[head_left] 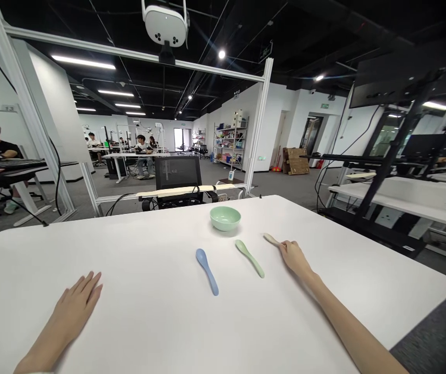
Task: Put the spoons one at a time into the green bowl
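My right hand (293, 255) pinches the handle of a cream spoon (270, 239), whose bowl end points left and away from me. To the left of that hand a green spoon (249, 258) lies slanted on the white table (148, 306). Further left rests a blue spoon (207, 272), its handle toward me. Behind the spoons a light green bowl (225, 219) stands upright. My left hand (78, 304) lies flat on the table at the left, fingers stretched out and holding nothing.
A metal frame (259, 119) rises behind the table's far edge and carries a white camera device (165, 26). Beyond it stands a black mesh chair (178, 172). At the right are a monitor stand (392, 150) and another desk (386, 200). Several people sit farther off.
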{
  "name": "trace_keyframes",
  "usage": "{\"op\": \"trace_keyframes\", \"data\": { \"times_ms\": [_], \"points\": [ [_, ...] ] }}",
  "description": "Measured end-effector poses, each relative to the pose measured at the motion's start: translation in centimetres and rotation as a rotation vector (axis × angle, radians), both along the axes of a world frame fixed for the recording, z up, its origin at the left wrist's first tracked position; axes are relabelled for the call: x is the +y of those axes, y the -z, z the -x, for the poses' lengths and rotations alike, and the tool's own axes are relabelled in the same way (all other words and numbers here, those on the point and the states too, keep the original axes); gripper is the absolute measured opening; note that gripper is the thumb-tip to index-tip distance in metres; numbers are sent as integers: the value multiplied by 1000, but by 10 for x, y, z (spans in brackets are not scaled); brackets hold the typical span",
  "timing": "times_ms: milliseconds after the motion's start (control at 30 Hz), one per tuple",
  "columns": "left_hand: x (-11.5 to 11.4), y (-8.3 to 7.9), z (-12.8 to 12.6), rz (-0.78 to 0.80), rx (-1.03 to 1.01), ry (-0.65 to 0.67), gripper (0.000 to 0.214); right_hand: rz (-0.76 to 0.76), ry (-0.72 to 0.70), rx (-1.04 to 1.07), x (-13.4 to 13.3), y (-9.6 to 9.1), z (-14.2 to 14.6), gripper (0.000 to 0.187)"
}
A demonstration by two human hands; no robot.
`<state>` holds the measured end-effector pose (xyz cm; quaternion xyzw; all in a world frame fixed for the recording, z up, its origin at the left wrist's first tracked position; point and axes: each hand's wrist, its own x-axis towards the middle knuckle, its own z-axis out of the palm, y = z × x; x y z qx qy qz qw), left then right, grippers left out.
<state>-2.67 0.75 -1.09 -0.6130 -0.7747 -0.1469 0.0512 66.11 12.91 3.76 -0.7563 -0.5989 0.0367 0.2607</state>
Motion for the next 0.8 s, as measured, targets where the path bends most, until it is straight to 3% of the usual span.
{"op": "trace_keyframes", "data": {
  "times_ms": [367, 800],
  "points": [
    [3, 4, 5, -12, 8, 13, 81, -48, -10, -102, 5, 9, -5, 42],
    [4, 8, 5, -7, -20, 3, 85, -118, -33, -72, 7, 12, -5, 41]
  ]
}}
